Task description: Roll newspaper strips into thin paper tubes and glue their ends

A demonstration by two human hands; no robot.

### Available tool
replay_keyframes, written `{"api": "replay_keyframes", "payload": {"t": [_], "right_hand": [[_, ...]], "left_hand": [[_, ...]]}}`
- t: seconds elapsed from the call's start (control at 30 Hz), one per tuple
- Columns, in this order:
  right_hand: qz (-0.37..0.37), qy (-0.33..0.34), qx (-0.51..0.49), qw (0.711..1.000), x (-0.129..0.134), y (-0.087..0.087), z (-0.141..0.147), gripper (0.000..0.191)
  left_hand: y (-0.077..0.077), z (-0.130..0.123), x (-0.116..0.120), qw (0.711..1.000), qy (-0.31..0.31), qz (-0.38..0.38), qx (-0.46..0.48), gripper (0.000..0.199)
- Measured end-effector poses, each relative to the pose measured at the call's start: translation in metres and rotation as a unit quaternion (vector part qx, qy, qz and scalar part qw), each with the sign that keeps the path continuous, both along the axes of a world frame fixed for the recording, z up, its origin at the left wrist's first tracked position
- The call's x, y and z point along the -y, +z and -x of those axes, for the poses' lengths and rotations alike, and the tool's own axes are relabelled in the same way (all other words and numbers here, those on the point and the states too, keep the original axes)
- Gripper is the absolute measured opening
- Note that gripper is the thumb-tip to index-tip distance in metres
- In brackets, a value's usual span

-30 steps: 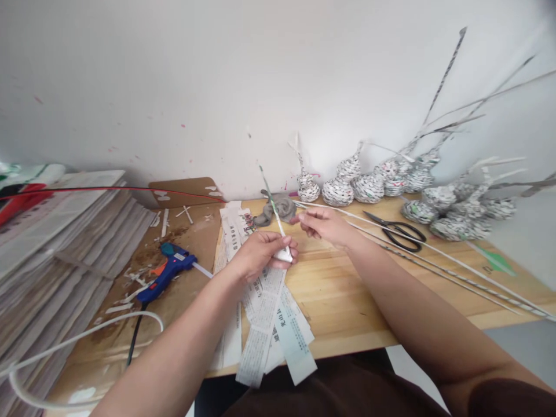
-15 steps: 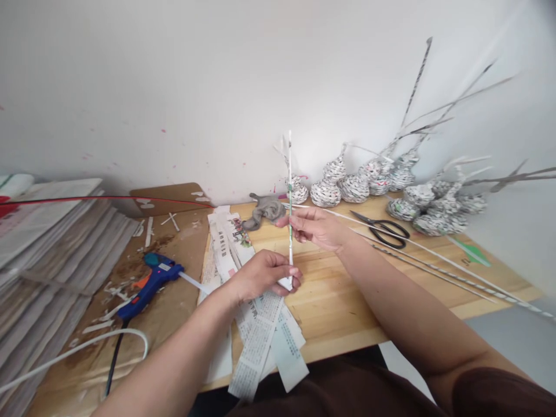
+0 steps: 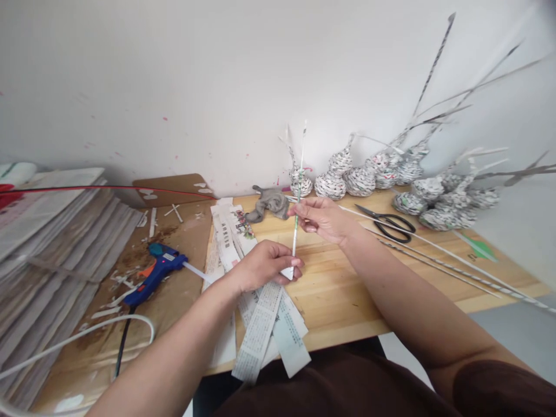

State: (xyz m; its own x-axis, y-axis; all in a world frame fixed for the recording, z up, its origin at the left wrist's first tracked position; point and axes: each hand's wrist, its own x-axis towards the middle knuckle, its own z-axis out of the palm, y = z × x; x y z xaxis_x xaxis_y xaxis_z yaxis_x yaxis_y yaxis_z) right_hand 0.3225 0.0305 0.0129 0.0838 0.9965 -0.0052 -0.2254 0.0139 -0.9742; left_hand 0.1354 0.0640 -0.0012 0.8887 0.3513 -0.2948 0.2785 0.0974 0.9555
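Between my hands stands a thin rolled paper tube point(image 3: 296, 233), nearly upright and leaning slightly right at the top. My left hand point(image 3: 271, 265) is closed on its lower end, where a white flap of paper shows under the fingers. Higher up, my right hand point(image 3: 320, 219) pinches the tube between thumb and fingers. Printed newspaper strips point(image 3: 259, 330) lie on the wooden table below and left of my left hand. A crumpled grey cloth point(image 3: 270, 204) lies just behind my right hand.
Woven paper gourd shapes point(image 3: 330, 184) line the wall, with long stalks sticking up at right. Black scissors point(image 3: 393, 227) and long paper tubes point(image 3: 443, 267) lie right. At left are a blue glue gun point(image 3: 152, 281), a cardboard sheet point(image 3: 191, 231) and a stack of newspapers point(image 3: 56, 255).
The tube has tipped from upright to a slight rightward lean. Both hands keep hold of it. The view has shifted a little.
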Motion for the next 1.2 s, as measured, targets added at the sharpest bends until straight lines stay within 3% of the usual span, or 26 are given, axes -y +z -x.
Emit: {"api": "replay_keyframes", "payload": {"t": [0.17,0.37,0.5,0.7,0.83,1.0,1.13,1.2], "right_hand": [[-0.002,-0.062,0.007,0.998,-0.0008,-0.0006,0.0008,0.034],[-0.001,0.011,0.014,1.000,-0.0002,-0.0007,-0.0022,0.034],[-0.002,-0.075,0.010,0.997,-0.0022,-0.0024,-0.0027,0.036],[0.003,0.023,0.000,1.000,-0.0014,-0.0027,-0.0041,0.032],[0.007,-0.041,-0.011,0.999,-0.0028,-0.0047,-0.0041,0.032],[0.014,0.024,-0.020,0.999,-0.0015,-0.0029,-0.0051,0.031],[0.001,-0.043,-0.016,0.999,-0.0020,-0.0025,-0.0043,0.033],[-0.005,-0.037,-0.011,0.999,-0.0021,-0.0029,-0.0045,0.033]], "left_hand": [[-0.0006,-0.0002,0.0005,1.000,-0.004,0.000,-0.003,0.027],[0.0015,0.0001,-0.0011,1.000,0.003,0.011,-0.010,0.029],[0.0015,0.0000,-0.0008,1.000,0.005,0.015,-0.011,0.028],[0.0000,0.0005,-0.0018,1.000,0.004,0.012,-0.008,0.027],[0.0001,-0.0001,-0.0012,1.000,-0.003,0.009,-0.008,0.026],[-0.0003,0.0000,-0.0019,1.000,0.006,0.014,-0.009,0.028],[-0.0017,0.0006,-0.0034,1.000,-0.012,0.019,-0.009,0.029],[-0.0018,0.0007,-0.0043,1.000,-0.008,0.024,-0.015,0.030]]}}
